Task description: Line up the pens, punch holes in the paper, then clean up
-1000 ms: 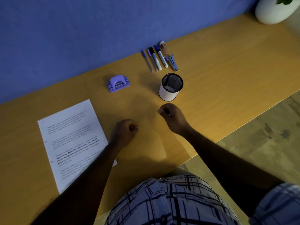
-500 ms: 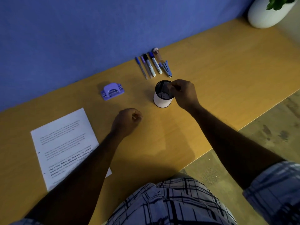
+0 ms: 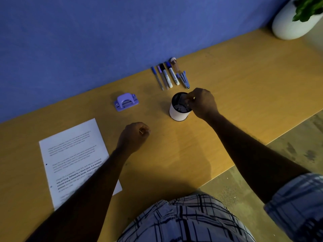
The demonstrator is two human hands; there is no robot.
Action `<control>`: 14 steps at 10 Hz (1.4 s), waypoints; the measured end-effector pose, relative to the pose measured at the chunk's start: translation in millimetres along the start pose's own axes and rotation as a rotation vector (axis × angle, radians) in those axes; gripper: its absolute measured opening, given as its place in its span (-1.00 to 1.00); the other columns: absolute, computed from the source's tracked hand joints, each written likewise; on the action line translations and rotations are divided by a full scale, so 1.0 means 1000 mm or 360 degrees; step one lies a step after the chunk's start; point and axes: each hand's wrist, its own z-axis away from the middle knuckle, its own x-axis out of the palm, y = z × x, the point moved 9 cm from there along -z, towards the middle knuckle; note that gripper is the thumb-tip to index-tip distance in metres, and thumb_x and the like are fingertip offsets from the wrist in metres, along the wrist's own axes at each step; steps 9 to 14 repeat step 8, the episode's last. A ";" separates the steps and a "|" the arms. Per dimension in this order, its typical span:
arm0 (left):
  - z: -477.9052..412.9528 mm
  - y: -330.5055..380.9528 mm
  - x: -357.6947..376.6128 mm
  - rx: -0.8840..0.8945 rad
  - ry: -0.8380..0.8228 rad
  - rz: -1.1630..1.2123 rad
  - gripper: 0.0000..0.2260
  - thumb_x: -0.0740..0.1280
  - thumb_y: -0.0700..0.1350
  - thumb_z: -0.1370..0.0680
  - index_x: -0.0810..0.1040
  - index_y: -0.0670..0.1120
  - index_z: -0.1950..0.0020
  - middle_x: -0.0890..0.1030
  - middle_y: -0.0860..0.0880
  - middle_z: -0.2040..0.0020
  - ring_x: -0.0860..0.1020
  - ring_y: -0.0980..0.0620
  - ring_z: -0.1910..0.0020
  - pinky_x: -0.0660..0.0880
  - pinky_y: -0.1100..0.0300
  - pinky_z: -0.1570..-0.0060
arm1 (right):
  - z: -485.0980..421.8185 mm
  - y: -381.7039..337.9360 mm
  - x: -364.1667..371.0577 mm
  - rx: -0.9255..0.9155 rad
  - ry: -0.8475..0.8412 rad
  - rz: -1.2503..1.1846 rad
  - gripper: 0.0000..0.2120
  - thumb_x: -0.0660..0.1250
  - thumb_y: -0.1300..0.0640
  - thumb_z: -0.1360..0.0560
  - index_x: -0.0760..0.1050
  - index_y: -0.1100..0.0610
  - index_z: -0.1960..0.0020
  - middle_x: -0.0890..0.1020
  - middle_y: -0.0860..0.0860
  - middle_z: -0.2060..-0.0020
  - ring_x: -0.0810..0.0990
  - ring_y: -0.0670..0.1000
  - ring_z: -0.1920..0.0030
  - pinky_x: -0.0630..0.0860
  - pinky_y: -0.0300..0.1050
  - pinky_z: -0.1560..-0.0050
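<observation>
The pens (image 3: 170, 75) lie in a row on the wooden desk (image 3: 236, 95), close against the blue wall (image 3: 104, 41), side by side and roughly parallel. The row includes two slim pens, a black-capped marker, a blue-capped marker and a short blue item at the right end; a brown cylinder lies at the far right by the wall.

The white holder cup (image 3: 179, 111) with a dark mesh interior stands upright just in front of the row. The right hand (image 3: 202, 103) is over the cup's right rim, fingertips pinched together at the opening; whether they grip anything cannot be determined.

The left hand (image 3: 134, 137) is curled into a loose fist on bare desk. Its forearm crosses the lower right corner of the printed paper (image 3: 70, 158), which shows two holes along its left margin.

The purple hole punch (image 3: 126, 101) sits well apart from cup and paper. Bare surface extends right of the cup to the desk edge. A white plant pot (image 3: 290, 27) occupies the far right corner.
</observation>
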 end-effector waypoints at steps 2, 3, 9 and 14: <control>0.005 -0.005 -0.001 -0.0016 0.0021 -0.0001 -0.88 0.39 -0.07 -0.51 0.64 -0.03 -0.01 0.66 0.10 0.10 0.57 0.22 0.18 0.42 0.35 0.20 | 0.003 0.001 -0.003 0.0067 0.0005 -0.0142 -0.73 0.31 0.29 -0.46 0.64 0.10 -0.10 0.69 0.06 -0.04 0.62 0.11 -0.04 0.61 0.11 0.04; 0.007 -0.007 -0.003 -0.0016 0.0022 0.0003 -0.87 0.39 -0.07 -0.51 0.64 -0.05 -0.02 0.66 0.08 0.08 0.59 0.20 0.15 0.48 0.33 0.17 | 0.005 -0.001 -0.006 0.0039 0.0016 -0.0227 -0.74 0.33 0.31 -0.47 0.63 0.13 -0.11 0.68 0.08 -0.04 0.63 0.09 -0.02 0.61 0.04 0.08; 0.025 -0.012 -0.030 -0.0046 0.0100 0.0052 -0.79 0.38 -0.10 -0.53 0.59 -0.11 -0.14 0.67 -0.05 -0.04 0.59 0.10 0.04 0.54 0.18 0.00 | 0.037 -0.069 0.001 -0.0525 -0.0020 -0.0294 -0.71 0.39 0.28 -0.46 0.59 0.20 -0.19 0.64 0.08 -0.13 0.56 0.04 -0.16 0.41 -0.21 -0.14; 0.025 -0.012 -0.030 -0.0046 0.0100 0.0052 -0.79 0.38 -0.10 -0.53 0.59 -0.11 -0.14 0.67 -0.05 -0.04 0.59 0.10 0.04 0.54 0.18 0.00 | 0.037 -0.069 0.001 -0.0525 -0.0020 -0.0294 -0.71 0.39 0.28 -0.46 0.59 0.20 -0.19 0.64 0.08 -0.13 0.56 0.04 -0.16 0.41 -0.21 -0.14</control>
